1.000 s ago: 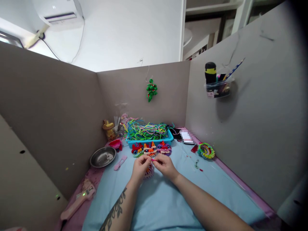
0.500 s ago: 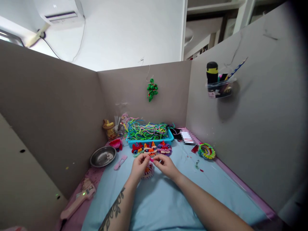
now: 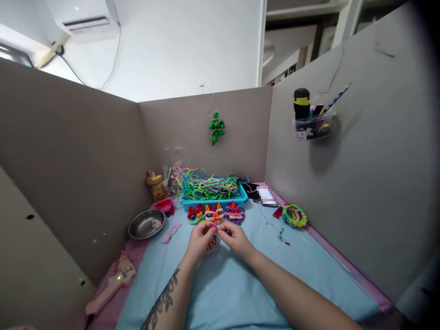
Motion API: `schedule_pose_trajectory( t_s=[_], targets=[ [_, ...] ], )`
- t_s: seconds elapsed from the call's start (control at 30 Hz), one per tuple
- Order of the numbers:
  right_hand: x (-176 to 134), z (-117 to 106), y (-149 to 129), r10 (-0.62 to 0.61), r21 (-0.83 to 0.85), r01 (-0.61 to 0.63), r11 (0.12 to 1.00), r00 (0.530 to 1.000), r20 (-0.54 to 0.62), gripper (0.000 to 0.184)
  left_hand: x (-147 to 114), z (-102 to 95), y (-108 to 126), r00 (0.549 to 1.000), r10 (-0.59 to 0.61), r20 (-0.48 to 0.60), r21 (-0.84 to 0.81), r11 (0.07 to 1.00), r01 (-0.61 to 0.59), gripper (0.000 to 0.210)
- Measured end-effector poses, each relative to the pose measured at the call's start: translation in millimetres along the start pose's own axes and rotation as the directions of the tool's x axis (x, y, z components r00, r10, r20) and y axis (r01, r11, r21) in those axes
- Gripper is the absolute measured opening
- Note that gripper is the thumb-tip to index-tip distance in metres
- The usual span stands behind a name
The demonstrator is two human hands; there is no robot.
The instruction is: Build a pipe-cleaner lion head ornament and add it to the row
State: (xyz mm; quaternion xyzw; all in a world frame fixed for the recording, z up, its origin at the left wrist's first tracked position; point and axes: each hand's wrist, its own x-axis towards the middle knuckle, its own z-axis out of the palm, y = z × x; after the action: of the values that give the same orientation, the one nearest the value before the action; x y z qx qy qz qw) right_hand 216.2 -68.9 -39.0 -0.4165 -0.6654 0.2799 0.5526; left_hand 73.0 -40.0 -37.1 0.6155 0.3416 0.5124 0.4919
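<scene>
A small bright pink fuzzy piece [image 3: 213,225], perhaps pipe cleaner, is pinched between my two hands over the middle of the table. My left hand [image 3: 201,239] closes thumb and fingers on its left side. Thumb and forefinger of my right hand [image 3: 235,237] are closed at its right end. Below and partly behind my left hand sits a pink and white fuzzy figure [image 3: 213,247] with some orange, half hidden. Just beyond my fingers stand a red fuzzy figure [image 3: 196,213], an orange one [image 3: 214,213] and a purple one [image 3: 235,212] in a row.
Behind the figures is a blue tray [image 3: 213,202] heaped with colourful pipe cleaners [image 3: 213,187]. A metal bowl [image 3: 146,224] with white bits and a pink clip [image 3: 171,232] lie left, a pink glue gun [image 3: 112,286] nearer. A pipe-cleaner bundle [image 3: 294,216] rests right. Grey partitions [image 3: 206,156] surround the table.
The pink piece now lies more to the left, against my left fingertips. My hands have shifted only slightly, and the view has moved a little.
</scene>
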Motion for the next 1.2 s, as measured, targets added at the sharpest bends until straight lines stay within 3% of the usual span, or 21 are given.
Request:
schedule_pose_trajectory(
  t_s=[0.3,0.6,0.87,1.1,1.2],
  targets=[
    [-4.3,6.3,0.4,-0.079,-0.104,0.071,0.992,0.994,-0.076,0.02,0.7,-1.4,-2.7,0.999,0.022,-0.048,0.049,0.999,-0.019,0.015],
    [-2.3,9.3,1.9,-0.01,-0.063,0.004,0.998,0.995,-0.097,0.021,0.6,-1.6,3.4,0.991,0.111,-0.071,0.165,0.981,-0.098,0.014],
    [-1.2,8.0,6.1,0.055,0.025,-0.053,0.998,0.994,-0.09,0.019,2.0,1.0,2.7,0.995,-0.086,0.043,-0.116,0.989,0.091,0.035],
    [-2.0,5.0,2.5,0.047,0.055,-0.045,0.997,0.998,-0.043,0.021,1.2,-2.8,3.9,0.975,-0.174,0.137,-0.301,0.931,0.209,0.035],
    [1.0,-1.2,3.8,0.08,0.13,-0.067,0.989,0.991,-0.104,0.025,0.8,-5.1,6.9,0.967,-0.191,0.172,-0.373,0.895,0.243,0.033]
  ],
)
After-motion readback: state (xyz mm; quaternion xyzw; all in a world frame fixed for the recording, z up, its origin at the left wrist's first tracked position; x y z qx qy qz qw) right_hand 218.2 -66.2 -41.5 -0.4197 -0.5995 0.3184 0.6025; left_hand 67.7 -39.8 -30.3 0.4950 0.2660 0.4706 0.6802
